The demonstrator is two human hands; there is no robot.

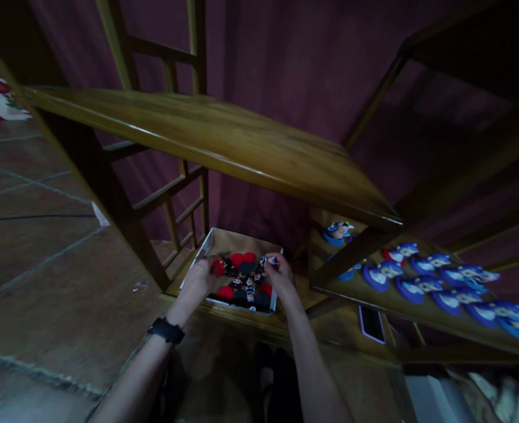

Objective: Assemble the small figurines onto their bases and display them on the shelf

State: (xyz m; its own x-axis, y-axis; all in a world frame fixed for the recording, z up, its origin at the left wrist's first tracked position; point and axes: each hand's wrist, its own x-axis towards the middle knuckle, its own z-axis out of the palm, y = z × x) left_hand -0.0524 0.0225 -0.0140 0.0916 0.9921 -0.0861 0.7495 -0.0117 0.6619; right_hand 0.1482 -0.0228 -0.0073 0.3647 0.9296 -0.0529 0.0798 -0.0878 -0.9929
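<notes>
Overall, curtain [268,59]: dark maroon cloth hanging behind everything
Wooden shelving unit [206,129]: glossy brown, with a lattice side panel
White-rimmed box [241,242]: shallow, open-topped, resting on the bottom shelf [334,343]; figurines lie jumbled inside, bare floor showing toward the back
Left hand [201,276]: at the box's left side, fingers curled beside a red round base [217,268]; whether they grip it, I cannot tell
Right hand [281,275]: over the box's right side, thumb and fingers brought together on a black-and-white figurine [268,260]
Blue-based figurines [382,273]: grouped on the side shelf [321,258], right of the box
Purple-rimmed phone [371,323]: on the bottom shelf, screen dark
Boxed figurines [237,282]: red or black round bases, finer detail blurred; probably light, stiff, fairly smooth, with thin parts that might snap; the base looks the safest hold
</notes>
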